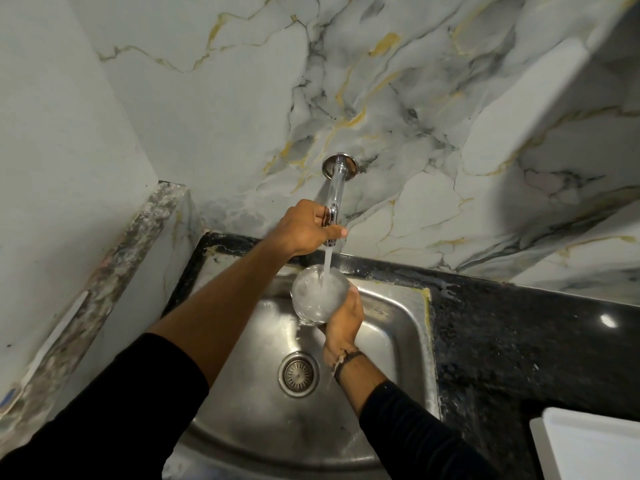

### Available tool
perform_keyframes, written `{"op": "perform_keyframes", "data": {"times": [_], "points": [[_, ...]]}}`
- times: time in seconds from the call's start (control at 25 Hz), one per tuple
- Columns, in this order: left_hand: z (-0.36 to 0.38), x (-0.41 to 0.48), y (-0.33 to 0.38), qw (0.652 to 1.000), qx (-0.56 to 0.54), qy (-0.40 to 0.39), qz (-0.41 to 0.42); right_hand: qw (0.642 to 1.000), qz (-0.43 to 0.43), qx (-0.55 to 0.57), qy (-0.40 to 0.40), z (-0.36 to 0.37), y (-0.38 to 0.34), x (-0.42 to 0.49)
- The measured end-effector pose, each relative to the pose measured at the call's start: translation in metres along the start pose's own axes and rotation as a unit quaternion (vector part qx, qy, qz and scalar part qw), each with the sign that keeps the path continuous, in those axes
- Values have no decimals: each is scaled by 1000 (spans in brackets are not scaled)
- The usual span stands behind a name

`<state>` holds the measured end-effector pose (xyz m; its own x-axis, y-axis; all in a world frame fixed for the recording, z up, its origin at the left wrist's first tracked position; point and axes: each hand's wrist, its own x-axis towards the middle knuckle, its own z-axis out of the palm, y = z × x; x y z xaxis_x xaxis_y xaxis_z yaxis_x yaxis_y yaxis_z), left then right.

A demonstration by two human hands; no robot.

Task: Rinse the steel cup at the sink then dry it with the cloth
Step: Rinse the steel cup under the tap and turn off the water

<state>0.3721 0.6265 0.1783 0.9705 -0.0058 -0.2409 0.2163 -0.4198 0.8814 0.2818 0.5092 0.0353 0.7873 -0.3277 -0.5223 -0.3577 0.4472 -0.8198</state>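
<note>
The steel cup (317, 294) is held over the steel sink (398, 313), mouth up, with water from the tap (335, 188) streaming into it and churning white inside. My right hand (343, 323) grips the cup from below and the right side. My left hand (306, 230) is closed around the tap's handle near the spout, just above the cup. No cloth is in view.
The sink's drain (299, 374) lies below the cup. A black speckled counter (519, 341) runs to the right, with a white flat object (588, 445) at its near right corner. A marble-patterned wall stands behind, and a marbled ledge (104, 282) to the left.
</note>
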Motion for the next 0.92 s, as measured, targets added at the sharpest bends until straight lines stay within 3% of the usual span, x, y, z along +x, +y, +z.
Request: {"op": "perform_keyframes", "data": {"times": [0.12,0.24,0.36,0.48,0.6,0.68,0.76,0.92], "points": [[3,-5,0,997,55,41,21,1000,-24,7,-5,4,-6,8],[11,-10,4,970,193,143,40,994,-88,-66,-27,-15,-8,13],[21,-11,9,931,299,204,34,937,-257,-236,-32,-38,-16,11],[23,-13,11,921,321,217,32,794,-426,-431,-57,-54,-35,9],[23,-16,14,924,316,214,30,585,-573,-561,-121,-63,-52,7],[23,-17,17,927,309,213,22,458,-667,-573,-136,-66,-60,5],[23,-18,19,929,304,212,16,393,-717,-555,-151,-67,-71,1],[24,-22,25,930,303,209,13,321,-769,-513,-208,-69,-98,-11]]}}
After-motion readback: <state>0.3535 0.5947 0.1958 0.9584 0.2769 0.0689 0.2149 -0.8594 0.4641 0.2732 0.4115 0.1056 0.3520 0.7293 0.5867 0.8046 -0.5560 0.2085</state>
